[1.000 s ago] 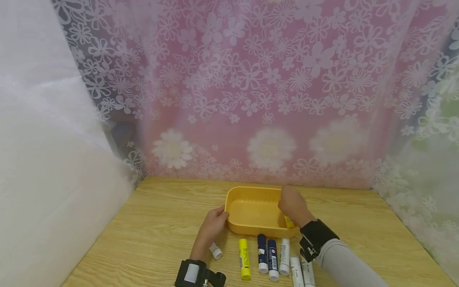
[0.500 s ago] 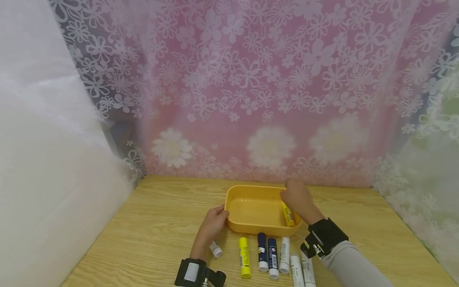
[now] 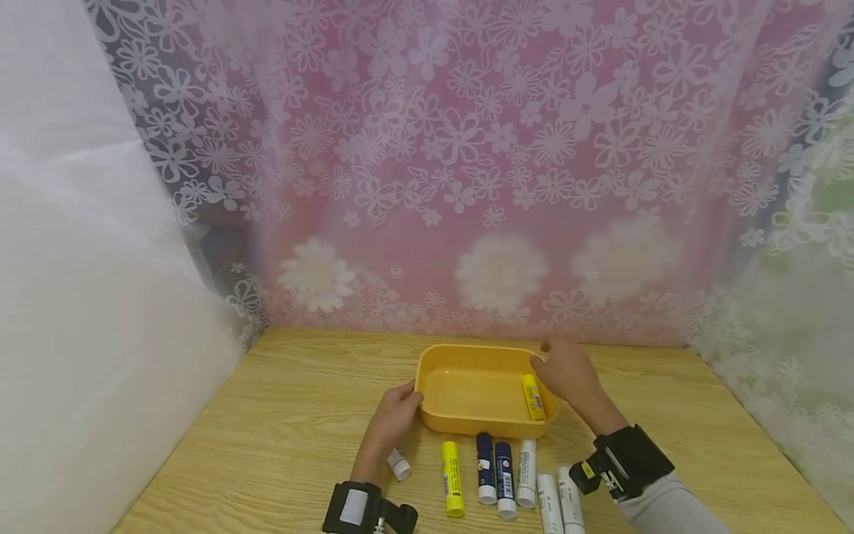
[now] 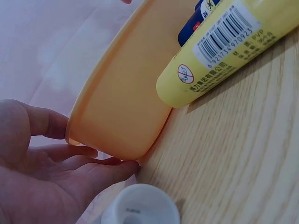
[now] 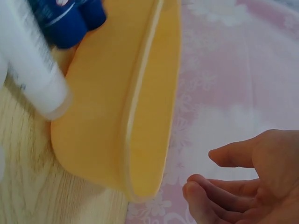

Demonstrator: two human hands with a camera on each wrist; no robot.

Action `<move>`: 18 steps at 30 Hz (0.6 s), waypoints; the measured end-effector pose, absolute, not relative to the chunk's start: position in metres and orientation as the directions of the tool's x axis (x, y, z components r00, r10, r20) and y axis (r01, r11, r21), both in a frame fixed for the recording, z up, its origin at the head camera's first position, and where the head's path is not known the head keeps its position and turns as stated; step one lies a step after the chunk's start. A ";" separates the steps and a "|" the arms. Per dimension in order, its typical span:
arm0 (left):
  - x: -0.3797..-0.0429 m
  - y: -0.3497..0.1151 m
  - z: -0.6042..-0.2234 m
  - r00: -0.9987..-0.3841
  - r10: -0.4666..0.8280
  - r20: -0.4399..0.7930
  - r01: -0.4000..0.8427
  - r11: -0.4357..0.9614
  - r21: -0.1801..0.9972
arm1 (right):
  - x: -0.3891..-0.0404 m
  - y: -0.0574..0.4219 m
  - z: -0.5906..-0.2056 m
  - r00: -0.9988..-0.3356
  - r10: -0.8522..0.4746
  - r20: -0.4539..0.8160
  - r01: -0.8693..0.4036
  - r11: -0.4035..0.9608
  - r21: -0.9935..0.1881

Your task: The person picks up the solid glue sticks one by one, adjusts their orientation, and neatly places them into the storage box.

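Observation:
My left hand (image 3: 389,421) holds the left end of a yellow plastic tray (image 3: 460,426), the thumb on its rim and the fingers against the outer wall, as the left wrist view shows. Inside the tray, at its right end, lies a yellow glue stick (image 3: 533,397). Above that end is my right hand (image 3: 572,373), holding nothing. In the right wrist view its thumb (image 5: 233,154) and fingertips are apart, clear of the tray wall.
In front of the tray lie another yellow glue stick (image 3: 452,479), two navy ones (image 3: 505,482) and several white sticks (image 3: 526,475). A white-capped stick (image 3: 399,466) is partly hidden beside my left wrist. A flowered curtain (image 3: 467,185) hangs behind the wooden table (image 3: 300,415).
My right hand has let go of the yellow glue stick, leaving it in the tray, and has drawn back to the right. My left hand keeps its hold on the tray.

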State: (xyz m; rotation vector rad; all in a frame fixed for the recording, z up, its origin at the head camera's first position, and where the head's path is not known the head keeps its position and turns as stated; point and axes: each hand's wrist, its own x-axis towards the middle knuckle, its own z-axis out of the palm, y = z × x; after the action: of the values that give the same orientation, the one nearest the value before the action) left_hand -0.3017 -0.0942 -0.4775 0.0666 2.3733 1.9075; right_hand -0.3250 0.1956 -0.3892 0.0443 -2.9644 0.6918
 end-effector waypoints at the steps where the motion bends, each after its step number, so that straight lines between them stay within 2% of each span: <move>1: -0.301 -0.094 -0.478 -0.994 0.093 -0.048 -0.027 0.218 0.976 | -0.323 0.196 -0.389 -0.995 -0.006 0.102 -0.051 0.893 -0.447; 7: -0.300 -0.094 -0.477 -0.994 0.094 -0.048 -0.026 0.216 0.976 | -0.310 0.202 -0.387 -0.996 -0.017 0.093 -0.059 0.877 -0.477; 18: -0.301 -0.094 -0.477 -0.994 0.096 -0.049 -0.026 0.222 0.975 | -0.282 0.208 -0.388 -0.998 -0.040 0.042 -0.055 0.885 -0.463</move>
State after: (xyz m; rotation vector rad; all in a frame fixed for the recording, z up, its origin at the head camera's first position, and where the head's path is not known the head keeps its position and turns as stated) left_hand -0.3006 -0.0945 -0.4771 0.0678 2.3779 1.8990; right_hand -0.2823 0.2081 -0.3881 0.0756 -3.0193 0.7423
